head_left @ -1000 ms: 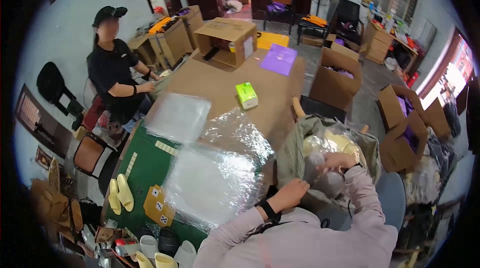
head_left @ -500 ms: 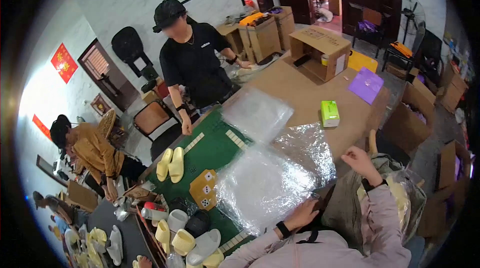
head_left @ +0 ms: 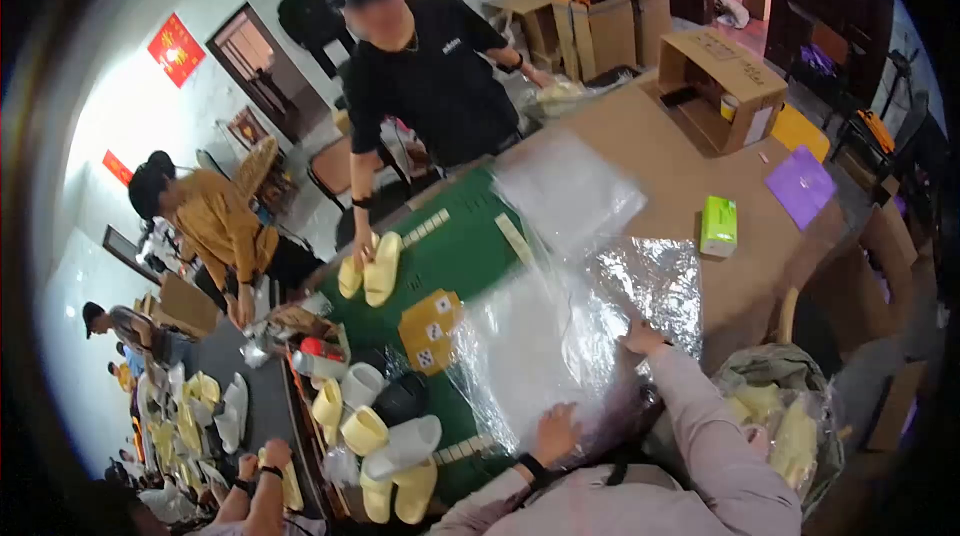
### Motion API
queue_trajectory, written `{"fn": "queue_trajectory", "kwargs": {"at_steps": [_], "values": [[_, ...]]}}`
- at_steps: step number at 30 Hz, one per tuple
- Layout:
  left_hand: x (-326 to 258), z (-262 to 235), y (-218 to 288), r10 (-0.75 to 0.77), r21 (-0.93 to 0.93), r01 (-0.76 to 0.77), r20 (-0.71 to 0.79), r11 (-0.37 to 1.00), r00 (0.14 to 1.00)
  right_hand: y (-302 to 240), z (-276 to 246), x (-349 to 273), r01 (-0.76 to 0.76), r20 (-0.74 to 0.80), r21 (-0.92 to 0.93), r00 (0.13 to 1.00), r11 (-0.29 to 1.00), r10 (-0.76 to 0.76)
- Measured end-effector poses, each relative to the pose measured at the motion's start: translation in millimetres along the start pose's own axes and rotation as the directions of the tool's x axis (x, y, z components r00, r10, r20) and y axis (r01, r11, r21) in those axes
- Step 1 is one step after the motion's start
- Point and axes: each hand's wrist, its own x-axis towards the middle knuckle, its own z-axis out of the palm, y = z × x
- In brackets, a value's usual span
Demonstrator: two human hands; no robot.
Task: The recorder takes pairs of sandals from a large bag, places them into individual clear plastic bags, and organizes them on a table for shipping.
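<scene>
My left hand (head_left: pixel 556 432) rests flat on the near edge of a stack of clear plastic bags (head_left: pixel 560 336) lying on the green table mat (head_left: pixel 450 256). My right hand (head_left: pixel 641 338) presses on the same crinkled plastic further right. Both hands have fingers spread and lie on the plastic. A second pile of clear bags (head_left: pixel 565 191) lies further back on the brown table (head_left: pixel 680 156). A pair of pale yellow slippers (head_left: pixel 368 271) sits at the mat's far left under the hand of a person in black (head_left: pixel 430 66).
Yellow, white and black slippers (head_left: pixel 385 436) are heaped at the mat's near left beside a yellow card (head_left: pixel 430 329). A green tissue box (head_left: pixel 718 225), a purple folder (head_left: pixel 800 186) and open cardboard boxes (head_left: pixel 720 71) stand on the right. A sack of slippers (head_left: pixel 780 416) sits by my right side. Other people work at left.
My view has swung left, bringing the slipper pile and more people into sight. My right hand has moved from the sack at my side onto the plastic; my left stays on it.
</scene>
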Motion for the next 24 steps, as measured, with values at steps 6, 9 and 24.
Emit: {"fn": "queue_trajectory", "kwargs": {"at_steps": [6,9,24], "values": [[21,19,-33,-0.018,-0.177,0.005,-0.071,0.984,0.997,-52,42,15,0.535,-0.606,0.177,0.721,0.826,-0.337],[19,6,-31,-0.161,-0.401,0.161,0.032,0.902,0.986,-110,5,-33,0.58,-0.476,0.498,0.804,0.644,-0.356],[12,-60,-81,-0.411,-0.981,0.182,0.14,0.063,0.901,-90,86,-66,0.833,0.387,-0.187,0.55,0.521,-0.74]]}}
